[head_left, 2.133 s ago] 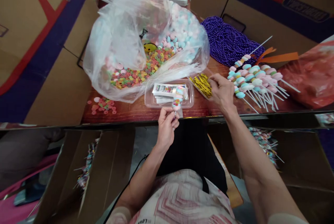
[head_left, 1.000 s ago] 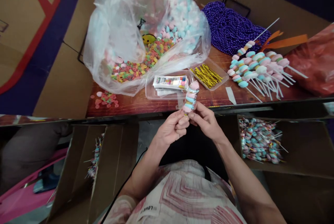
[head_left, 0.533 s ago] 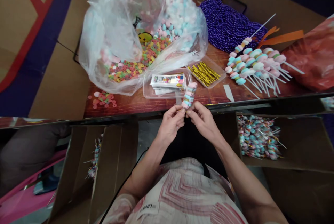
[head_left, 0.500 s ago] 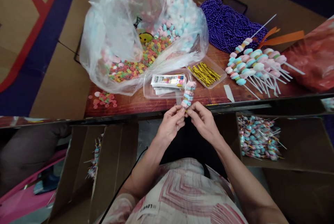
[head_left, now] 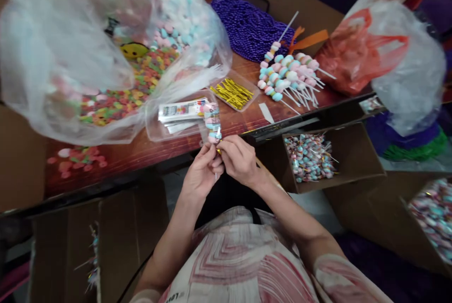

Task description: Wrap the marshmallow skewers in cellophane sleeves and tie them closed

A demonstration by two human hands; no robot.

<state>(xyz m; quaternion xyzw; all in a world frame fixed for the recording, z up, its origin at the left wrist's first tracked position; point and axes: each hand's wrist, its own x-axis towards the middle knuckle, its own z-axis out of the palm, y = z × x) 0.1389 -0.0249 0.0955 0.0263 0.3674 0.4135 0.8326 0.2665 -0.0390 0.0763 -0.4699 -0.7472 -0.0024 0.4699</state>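
Note:
A wrapped candy skewer (head_left: 213, 123), pink and blue pieces in a clear sleeve, stands upright between my hands at the table edge. My left hand (head_left: 202, 169) is closed around its lower end, where the white stick pokes out below. Close against it, my right hand (head_left: 240, 159) pinches a gold twist tie (head_left: 219, 150) at the base of the sleeve. Just beyond lies a clear tray (head_left: 152, 126) with a stack of printed sleeves (head_left: 181, 111). Beside that is another tray with gold twist ties (head_left: 233, 93).
Unwrapped candy skewers (head_left: 287, 75) are piled on the right, before purple bead strings (head_left: 247, 25). Big plastic bags of loose candy (head_left: 130, 86) fill the left. Loose gummy rings (head_left: 79, 159) lie near the edge. Below right, a cardboard box (head_left: 353, 155) holds wrapped skewers.
The view has swung to the right, so the table things appear further left and more boxes show. My right hand has closed in over the base of the skewer's sleeve.

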